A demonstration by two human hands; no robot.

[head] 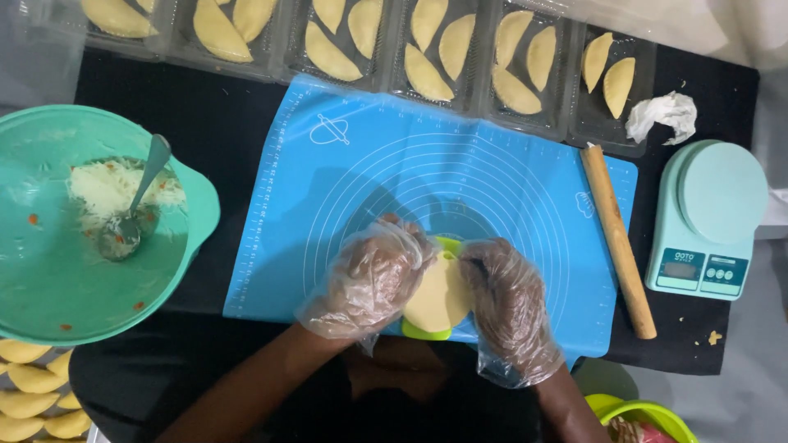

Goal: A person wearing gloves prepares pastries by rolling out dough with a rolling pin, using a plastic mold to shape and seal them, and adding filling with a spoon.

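Both my hands wear clear plastic gloves. My left hand (pixel 369 279) and my right hand (pixel 510 302) hold a lime-green dumpling press (pixel 427 331) with a round of pale yellow dough (pixel 437 297) lying on it, over the near edge of a blue pastry mat (pixel 345 180). The fingers of each hand rest on the top rim of the dough. The press is mostly hidden under the dough and my hands.
A teal bowl (pixel 49 271) with white filling and a metal spoon (pixel 135 205) sits at the left. Clear trays (pixel 472 98) of folded pastries line the far edge. A wooden rolling pin (pixel 620 242) and a teal kitchen scale (pixel 710 221) lie to the right. More pastries (pixel 33 394) lie at bottom left.
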